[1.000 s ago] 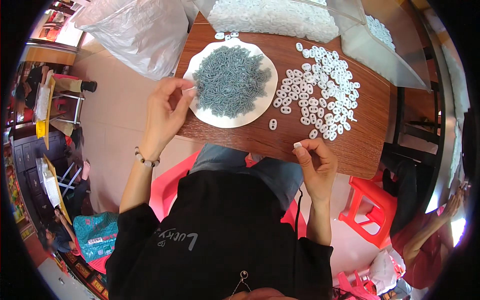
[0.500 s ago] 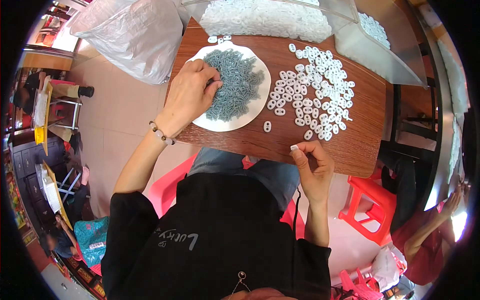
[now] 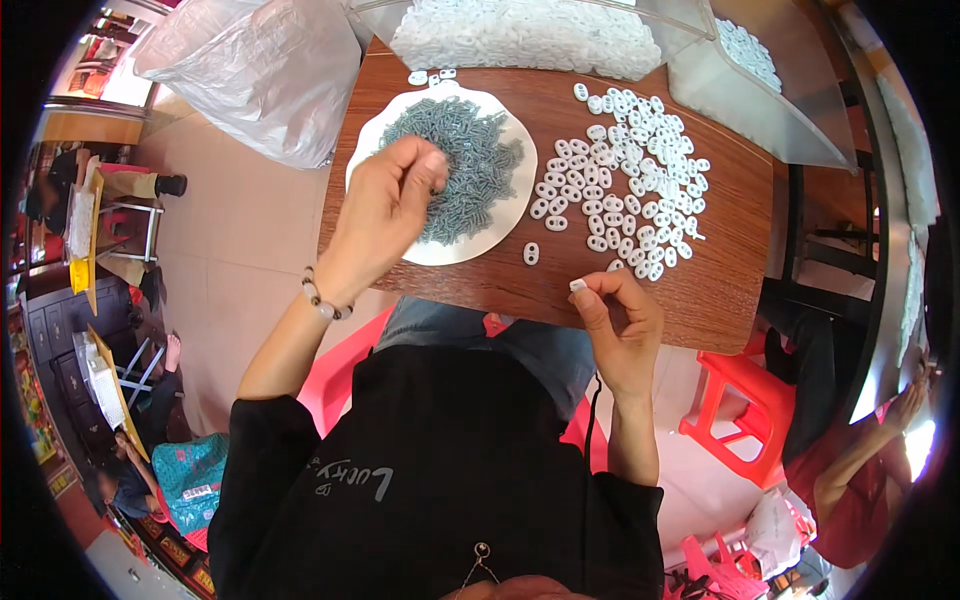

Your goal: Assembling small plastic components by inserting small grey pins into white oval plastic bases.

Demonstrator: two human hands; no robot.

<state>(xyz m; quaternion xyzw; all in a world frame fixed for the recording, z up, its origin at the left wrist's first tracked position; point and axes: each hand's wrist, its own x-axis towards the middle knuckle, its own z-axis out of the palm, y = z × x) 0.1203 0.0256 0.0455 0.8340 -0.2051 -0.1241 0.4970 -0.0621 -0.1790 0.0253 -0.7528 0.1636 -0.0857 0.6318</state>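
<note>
A white scalloped plate (image 3: 452,254) holds a heap of tiny grey metal springs or pins (image 3: 478,175); I cannot tell which. Above the heap, my left hand (image 3: 385,205) has its thumb and fingertips pinched together; whatever is between them is too small to make out. Near the table's front edge my right hand (image 3: 628,325) pinches a small white oval piece (image 3: 577,286) between thumb and forefinger. Many similar white two-holed pieces (image 3: 593,193) lie scattered to the right of the plate. One single piece (image 3: 531,253) lies apart, between the plate and my right hand.
Clear plastic bins (image 3: 690,30) full of white pieces line the far side of the brown wooden table (image 3: 700,320). A large white plastic bag (image 3: 255,80) stands at far left. A red stool (image 3: 745,415) is at right. Other people sit at both sides.
My left hand has lifted from the heap and drawn slightly back, its fingertips still pinched. My right hand has shifted a little left and up with the white piece.
</note>
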